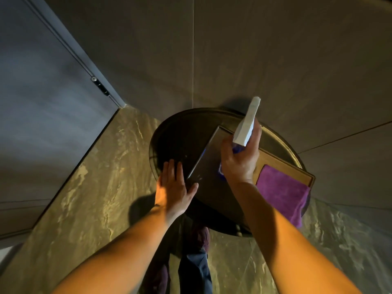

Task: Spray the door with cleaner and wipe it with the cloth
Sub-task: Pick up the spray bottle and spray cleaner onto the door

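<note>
My right hand [239,160] grips a spray bottle [246,126] with a white trigger head and blue liquid, held above a round dark table [169,132]. My left hand [175,185] lies flat, fingers spread, on the table's front left edge, holding nothing. A purple cloth [282,192] drapes over the right end of a wooden board [282,161] and hangs off the table edge. A grey door [42,102] with a hinge [99,85] stands at the left, out of arm's reach of both hands.
A dark flat rectangular slab [209,164] lies on the table under the bottle. Brown wall panels [275,49] rise behind the table. The floor [95,187] is marbled stone. My legs show below the table.
</note>
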`<control>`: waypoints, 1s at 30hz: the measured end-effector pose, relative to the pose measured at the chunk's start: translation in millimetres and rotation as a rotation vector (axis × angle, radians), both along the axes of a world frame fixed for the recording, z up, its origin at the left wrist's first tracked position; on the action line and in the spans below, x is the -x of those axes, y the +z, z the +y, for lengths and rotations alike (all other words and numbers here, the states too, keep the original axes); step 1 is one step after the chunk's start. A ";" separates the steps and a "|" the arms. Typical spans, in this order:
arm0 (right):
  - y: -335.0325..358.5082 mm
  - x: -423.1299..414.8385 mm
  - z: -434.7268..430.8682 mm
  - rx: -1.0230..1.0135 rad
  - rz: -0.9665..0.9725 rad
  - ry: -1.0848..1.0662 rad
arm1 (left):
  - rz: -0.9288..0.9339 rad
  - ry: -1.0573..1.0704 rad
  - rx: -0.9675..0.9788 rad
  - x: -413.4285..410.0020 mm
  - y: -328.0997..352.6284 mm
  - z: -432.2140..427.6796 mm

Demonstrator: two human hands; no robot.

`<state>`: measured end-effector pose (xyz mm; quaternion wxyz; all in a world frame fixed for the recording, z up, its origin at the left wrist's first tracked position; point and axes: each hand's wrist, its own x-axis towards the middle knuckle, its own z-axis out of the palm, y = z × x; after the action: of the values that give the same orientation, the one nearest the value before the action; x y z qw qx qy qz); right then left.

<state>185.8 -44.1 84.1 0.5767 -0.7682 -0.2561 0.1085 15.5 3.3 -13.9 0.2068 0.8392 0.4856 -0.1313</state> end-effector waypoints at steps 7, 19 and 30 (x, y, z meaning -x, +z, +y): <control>109.1 20.6 26.6 0.215 0.080 0.200 | -0.150 0.190 0.196 16.1 122.5 47.2; 344.1 188.7 159.4 -0.008 -0.041 0.682 | -0.360 0.521 -0.305 215.3 395.2 145.4; 519.5 401.5 287.6 -0.302 -0.121 0.974 | -0.425 0.633 -0.968 461.3 611.4 250.7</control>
<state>-215.7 243.5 603.6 0.5478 -0.4728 -0.6299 0.2820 -445.8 254.0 597.5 -0.0764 0.6608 0.6639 0.3418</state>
